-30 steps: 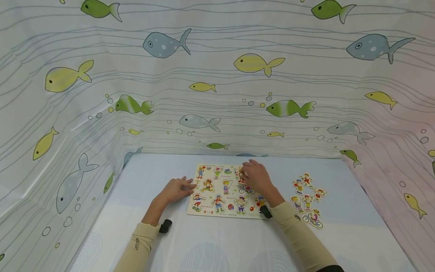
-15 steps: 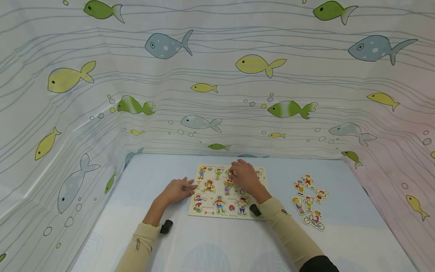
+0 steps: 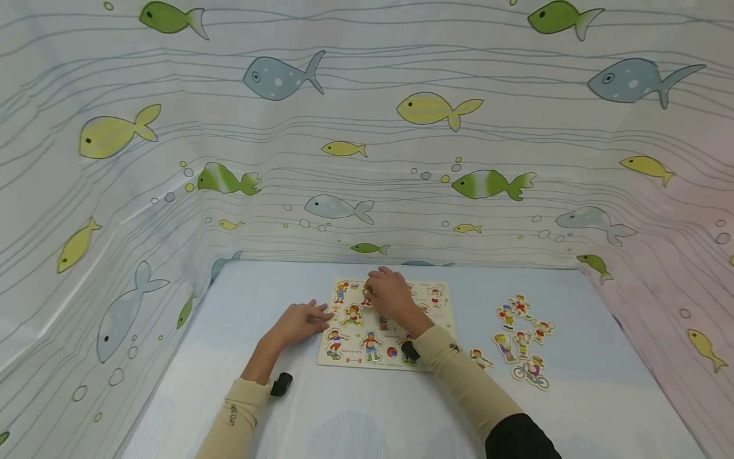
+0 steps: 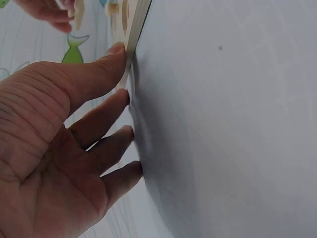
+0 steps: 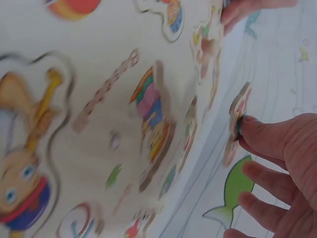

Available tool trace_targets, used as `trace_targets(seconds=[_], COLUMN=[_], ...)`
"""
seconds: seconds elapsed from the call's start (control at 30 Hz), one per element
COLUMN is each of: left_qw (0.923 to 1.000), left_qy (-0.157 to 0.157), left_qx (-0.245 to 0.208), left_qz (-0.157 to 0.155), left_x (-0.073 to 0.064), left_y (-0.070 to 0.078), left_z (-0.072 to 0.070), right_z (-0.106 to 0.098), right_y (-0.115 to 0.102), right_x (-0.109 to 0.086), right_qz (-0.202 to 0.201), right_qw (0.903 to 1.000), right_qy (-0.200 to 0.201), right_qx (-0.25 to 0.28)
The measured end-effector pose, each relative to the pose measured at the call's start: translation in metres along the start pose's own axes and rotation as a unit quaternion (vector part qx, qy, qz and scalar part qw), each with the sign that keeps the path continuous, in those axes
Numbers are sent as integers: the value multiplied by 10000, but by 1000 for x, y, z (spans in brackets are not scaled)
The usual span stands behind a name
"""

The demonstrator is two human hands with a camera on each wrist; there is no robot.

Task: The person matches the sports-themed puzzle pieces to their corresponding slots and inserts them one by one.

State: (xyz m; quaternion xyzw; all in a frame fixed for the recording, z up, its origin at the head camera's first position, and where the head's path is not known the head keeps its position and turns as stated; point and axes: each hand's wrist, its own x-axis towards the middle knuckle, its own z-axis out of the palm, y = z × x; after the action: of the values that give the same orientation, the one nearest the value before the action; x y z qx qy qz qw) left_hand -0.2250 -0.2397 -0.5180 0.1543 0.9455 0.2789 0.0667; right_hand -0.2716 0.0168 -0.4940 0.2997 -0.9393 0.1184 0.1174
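A wooden puzzle board with sports figures lies on the table, some figures fitted in their recesses. At its left edge, my left hand touches the border. In the left wrist view, the thumb lies against the board's edge and the other fingers extend to the tabletop. My right hand is over the upper part of the board. Between thumb and fingertips it pinches a thin wooden puzzle piece, seen nearly edge-on and raised off the board in the right wrist view. The right forearm hides the board's lower right corner.
Several loose puzzle pieces lie right of the board, among them a cyclist. Another piece lies closer, beside the right sleeve. A fish-patterned sheet rises behind the table and along both sides.
My right hand has moved left across the top of the board, carrying the puzzle piece. A loose piece beside the right sleeve has come into sight. The left hand stays put.
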Motion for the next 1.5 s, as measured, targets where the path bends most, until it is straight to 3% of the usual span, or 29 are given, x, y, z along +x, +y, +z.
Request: trace_targets(seconds=[0.4,0.67,0.97,1.17,1.5], left_qw=[9999,9991,9991,9988,9992], left_qy=[56,57,61,102,93], left_qx=[7,16,-45,40,11], left_qz=[141,420,423,484,387], left_x=[0,1,2,1,-1], left_y=[-6,-7,-7,-6,-7], left_z=[-1,-3,1,3,1], right_z=[11,22,30,40,50], right_y=[-29,-32,-31,-31,-34], right_x=[29,41,50,58,65], right_qz=[-191,-23,96,257,285], right_qw=[9994,9999,9987,9966,9963], right_qy=[229,-82,-451,-780,-809], right_qx=[148,-58,195,36,36])
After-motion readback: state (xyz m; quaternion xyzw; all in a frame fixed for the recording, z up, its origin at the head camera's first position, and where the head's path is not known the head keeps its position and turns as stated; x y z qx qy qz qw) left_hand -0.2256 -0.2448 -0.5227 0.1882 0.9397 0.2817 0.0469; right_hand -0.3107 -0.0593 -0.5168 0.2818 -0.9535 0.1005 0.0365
